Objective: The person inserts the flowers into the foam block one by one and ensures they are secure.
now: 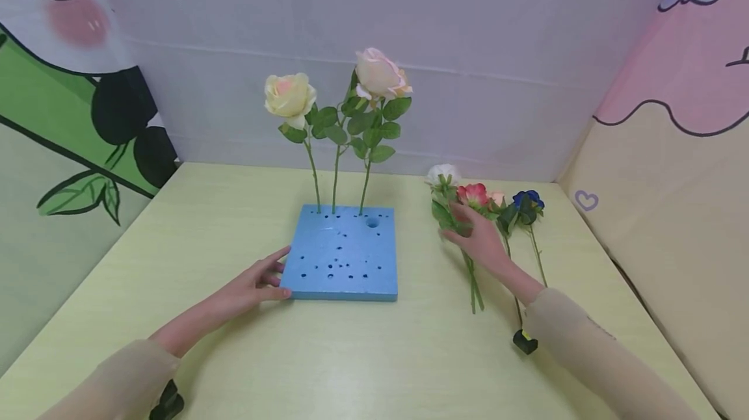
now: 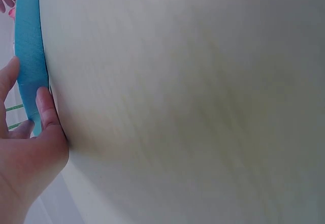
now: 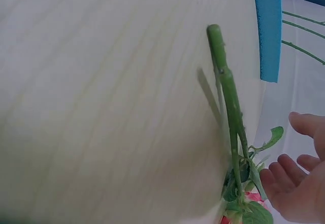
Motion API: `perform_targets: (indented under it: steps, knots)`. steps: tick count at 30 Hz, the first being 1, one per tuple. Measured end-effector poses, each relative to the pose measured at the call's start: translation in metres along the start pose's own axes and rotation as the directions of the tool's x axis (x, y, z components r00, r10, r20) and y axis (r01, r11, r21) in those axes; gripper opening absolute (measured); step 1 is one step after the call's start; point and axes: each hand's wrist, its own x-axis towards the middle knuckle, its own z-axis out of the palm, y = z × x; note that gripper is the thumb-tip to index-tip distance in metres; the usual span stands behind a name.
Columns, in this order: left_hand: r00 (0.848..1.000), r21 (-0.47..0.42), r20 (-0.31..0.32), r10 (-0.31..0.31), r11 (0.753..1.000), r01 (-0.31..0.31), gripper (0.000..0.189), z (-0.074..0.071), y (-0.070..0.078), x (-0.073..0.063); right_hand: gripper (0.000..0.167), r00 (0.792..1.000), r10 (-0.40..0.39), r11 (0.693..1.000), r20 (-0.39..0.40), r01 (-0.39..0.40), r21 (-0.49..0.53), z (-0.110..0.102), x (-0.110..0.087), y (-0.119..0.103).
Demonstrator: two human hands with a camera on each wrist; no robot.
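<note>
A blue foam board (image 1: 345, 244) with rows of holes lies mid-table. Three stems stand upright along its far edge; a cream rose (image 1: 290, 98) and a pale pink rose (image 1: 380, 74) top the outer ones. My left hand (image 1: 266, 277) holds the board's near left corner, thumb at the front side and fingers along the left side. To the right lie artificial flowers: a white flower (image 1: 443, 174), a red-pink flower (image 1: 473, 195) and a blue flower (image 1: 528, 200). My right hand (image 1: 481, 238) hovers at their leaves and stems (image 3: 231, 97), thumb and fingers apart.
A small black object (image 1: 525, 342) lies near my right sleeve, on the table (image 1: 363, 361). A pale cloth (image 1: 497, 49) hangs behind the table, with cartoon-printed sheets at both sides.
</note>
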Motion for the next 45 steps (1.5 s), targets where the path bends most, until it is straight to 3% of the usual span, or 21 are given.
perform_targets:
  steps: [26,35,45]
  knots:
    - [1.000,0.018,-0.002,0.009,1.000,-0.009,0.090,-0.002,-0.002,0.000,0.060,0.996,0.066,0.990,0.061,-0.058,-0.127,-0.005,-0.009,0.016]
    - [1.000,0.017,0.000,0.020,1.000,-0.020,0.090,-0.002,-0.001,0.001,0.057,0.977,0.132,0.979,0.165,-0.103,-0.173,-0.003,-0.004,0.023]
    - [1.000,-0.003,0.000,0.015,1.000,-0.015,0.089,-0.001,0.000,0.000,0.063,0.939,0.112,0.977,0.325,-0.043,-0.210,-0.010,0.005,0.014]
